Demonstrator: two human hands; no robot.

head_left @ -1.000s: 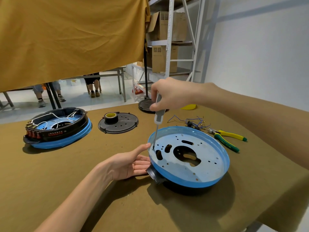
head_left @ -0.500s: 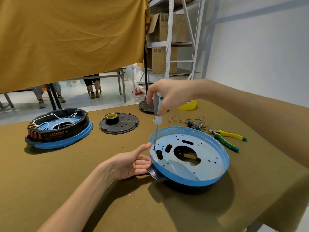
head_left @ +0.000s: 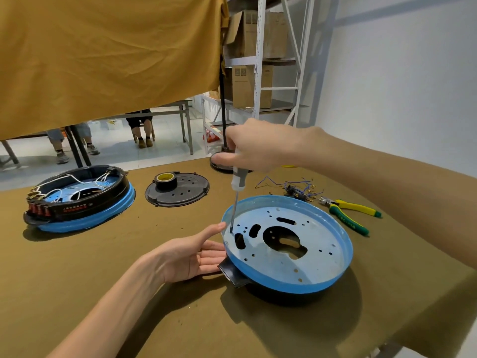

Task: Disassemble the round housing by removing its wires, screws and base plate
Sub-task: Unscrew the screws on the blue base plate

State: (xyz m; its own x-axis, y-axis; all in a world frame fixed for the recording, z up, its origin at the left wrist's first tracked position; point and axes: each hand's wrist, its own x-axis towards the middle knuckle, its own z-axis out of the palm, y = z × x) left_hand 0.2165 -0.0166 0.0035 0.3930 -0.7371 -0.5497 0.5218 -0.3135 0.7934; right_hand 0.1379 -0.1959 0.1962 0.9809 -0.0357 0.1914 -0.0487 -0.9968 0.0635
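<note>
The round housing [head_left: 320, 285] lies in front of me, blue rim up, with its pale perforated base plate [head_left: 312, 244] on top and a black body beneath. My right hand [head_left: 260, 148] grips the handle of a screwdriver [head_left: 238, 180] held nearly upright; its tip stands in the plate near the left rim. My left hand [head_left: 191, 257] rests with straight fingers against the housing's left side, thumb touching the rim. A bundle of removed wires [head_left: 296, 188] lies behind the housing.
Yellow-green pliers [head_left: 348, 213] lie to the right of the wires. A black perforated cover [head_left: 178, 193] with a roll of tape [head_left: 165, 180] on it sits at mid-table. A second wired housing [head_left: 80, 198] stands at far left. People sit beyond the table.
My right hand has turned on the screwdriver handle, its fingers shifting round it, while the tip stays at the same spot. My left hand and the housing have stayed put.
</note>
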